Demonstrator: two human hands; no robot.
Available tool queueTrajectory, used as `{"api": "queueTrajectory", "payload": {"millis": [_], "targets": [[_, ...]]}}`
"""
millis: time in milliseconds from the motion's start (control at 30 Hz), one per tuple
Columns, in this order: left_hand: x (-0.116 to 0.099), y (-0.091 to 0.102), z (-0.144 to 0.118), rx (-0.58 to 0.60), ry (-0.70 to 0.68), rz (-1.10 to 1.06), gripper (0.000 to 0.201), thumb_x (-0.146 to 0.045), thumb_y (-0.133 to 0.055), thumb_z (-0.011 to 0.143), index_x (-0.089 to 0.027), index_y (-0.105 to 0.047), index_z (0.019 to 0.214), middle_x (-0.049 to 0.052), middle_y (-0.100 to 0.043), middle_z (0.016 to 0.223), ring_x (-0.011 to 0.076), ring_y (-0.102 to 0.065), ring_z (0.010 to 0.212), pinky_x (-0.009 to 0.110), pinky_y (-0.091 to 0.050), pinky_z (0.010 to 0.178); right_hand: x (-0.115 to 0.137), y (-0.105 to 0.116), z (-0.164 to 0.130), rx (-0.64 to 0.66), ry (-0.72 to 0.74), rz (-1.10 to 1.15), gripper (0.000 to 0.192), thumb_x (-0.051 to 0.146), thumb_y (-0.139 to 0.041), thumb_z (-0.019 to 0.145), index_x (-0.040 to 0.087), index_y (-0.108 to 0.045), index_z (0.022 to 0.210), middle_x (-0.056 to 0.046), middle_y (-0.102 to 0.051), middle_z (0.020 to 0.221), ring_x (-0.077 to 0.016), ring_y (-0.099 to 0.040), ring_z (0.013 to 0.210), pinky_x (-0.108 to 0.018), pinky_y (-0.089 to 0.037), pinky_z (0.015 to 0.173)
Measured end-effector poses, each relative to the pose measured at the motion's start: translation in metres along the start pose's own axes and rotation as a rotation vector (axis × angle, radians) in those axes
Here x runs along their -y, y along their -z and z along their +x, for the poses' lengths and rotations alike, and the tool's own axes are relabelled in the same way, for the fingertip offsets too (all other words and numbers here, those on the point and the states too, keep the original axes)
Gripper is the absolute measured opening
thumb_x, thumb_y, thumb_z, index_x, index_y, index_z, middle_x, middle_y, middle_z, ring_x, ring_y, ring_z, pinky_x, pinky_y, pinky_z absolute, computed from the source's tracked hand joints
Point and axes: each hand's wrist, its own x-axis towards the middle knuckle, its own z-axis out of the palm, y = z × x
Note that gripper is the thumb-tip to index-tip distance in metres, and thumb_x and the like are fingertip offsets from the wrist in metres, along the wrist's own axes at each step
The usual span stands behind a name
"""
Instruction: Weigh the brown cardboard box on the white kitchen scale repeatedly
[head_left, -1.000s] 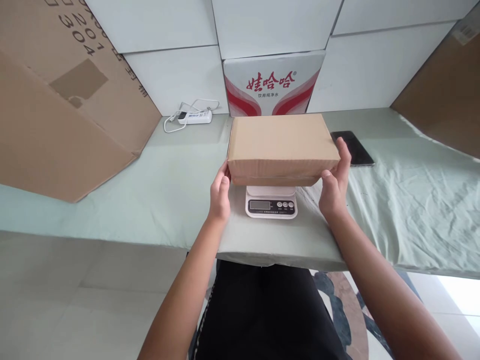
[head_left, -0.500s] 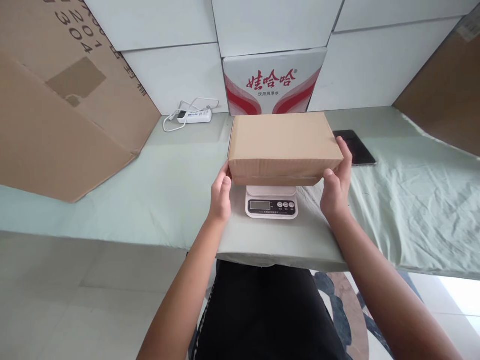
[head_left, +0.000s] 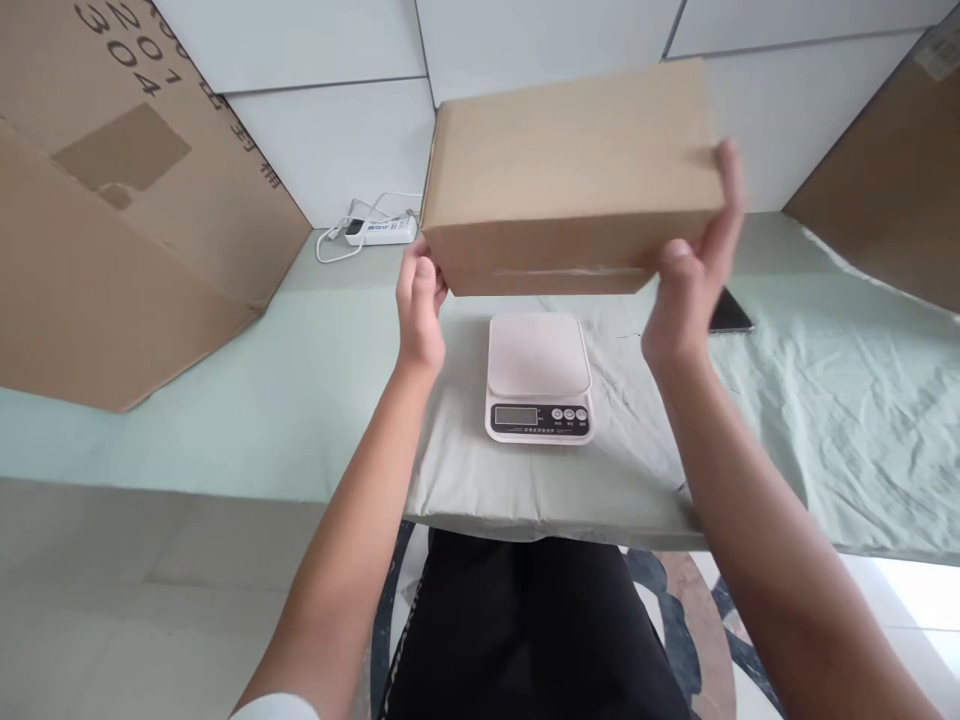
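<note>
two hands: both hold one cardboard box (head_left: 566, 170) in the air
left hand (head_left: 418, 312): fingers clasp its left end
right hand (head_left: 690, 280): fingers wrap its right end
box: lifted clear above the scale (head_left: 538, 375) on the worktop (head_left: 300, 400)

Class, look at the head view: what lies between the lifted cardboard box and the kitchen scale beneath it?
Nothing. In the head view the cardboard box, held by both hands, hangs clear above the scale, whose platform is bare.
</note>
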Motion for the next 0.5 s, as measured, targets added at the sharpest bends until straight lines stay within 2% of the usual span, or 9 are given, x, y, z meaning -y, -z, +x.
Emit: {"api": "queueTrajectory", "payload": {"millis": [100,167,233,367,500], "targets": [[0.04,0.0,0.015,-0.016,0.09,0.002,0.091,-0.104,-0.061,0.089,-0.029,-0.076,0.14,0.013,-0.078,0.152,0.0408,-0.062,0.164,0.057,-0.054,0.134,-0.031,-0.02,-0.007,0.07,-0.203,-0.012,0.097,0.096,-0.048,0.097,0.043,-0.042,0.179,0.0,-0.043,0.191,-0.0395,-0.02,0.188,-0.063,-0.021,0.156],[0.063,0.0,0.016,-0.017,0.146,-0.005,0.092,-0.104,-0.064,0.087,-0.028,-0.076,0.138,0.015,-0.078,0.152,0.0413,-0.062,0.164,0.055,-0.054,0.134,-0.055,-0.028,-0.018,0.109,-0.275,0.015,0.103,0.099,-0.047,0.095,0.045,-0.034,0.182,0.0,-0.041,0.192,-0.0395,-0.022,0.188,-0.065,-0.023,0.155],[0.078,-0.001,0.014,-0.031,0.199,-0.013,0.092,-0.104,-0.068,0.084,-0.028,-0.075,0.135,0.015,-0.08,0.149,0.0413,-0.065,0.161,0.055,-0.055,0.133,-0.074,-0.031,-0.028,0.122,-0.306,0.056,0.107,0.099,-0.049,0.094,0.042,-0.033,0.183,-0.002,-0.042,0.192,-0.0399,-0.024,0.187,-0.067,-0.023,0.155],[0.086,-0.003,0.009,-0.056,0.264,-0.022,0.095,-0.107,-0.069,0.08,-0.025,-0.075,0.128,0.015,-0.083,0.142,0.0415,-0.069,0.156,0.054,-0.057,0.13,-0.098,-0.029,-0.037,0.112,-0.342,0.116,0.106,0.098,-0.055,0.091,0.038,-0.041,0.178,-0.005,-0.045,0.19,-0.0416,-0.031,0.183,-0.069,-0.022,0.153],[0.081,-0.004,0.005,-0.043,0.286,-0.011,0.086,-0.102,-0.066,0.088,-0.026,-0.075,0.126,0.013,-0.084,0.143,0.0372,-0.07,0.155,0.048,-0.058,0.129,-0.108,-0.026,-0.037,0.111,-0.35,0.114,0.099,0.093,-0.06,0.092,0.038,-0.047,0.173,-0.007,-0.049,0.187,-0.0419,-0.031,0.182,-0.07,-0.025,0.152]]}}
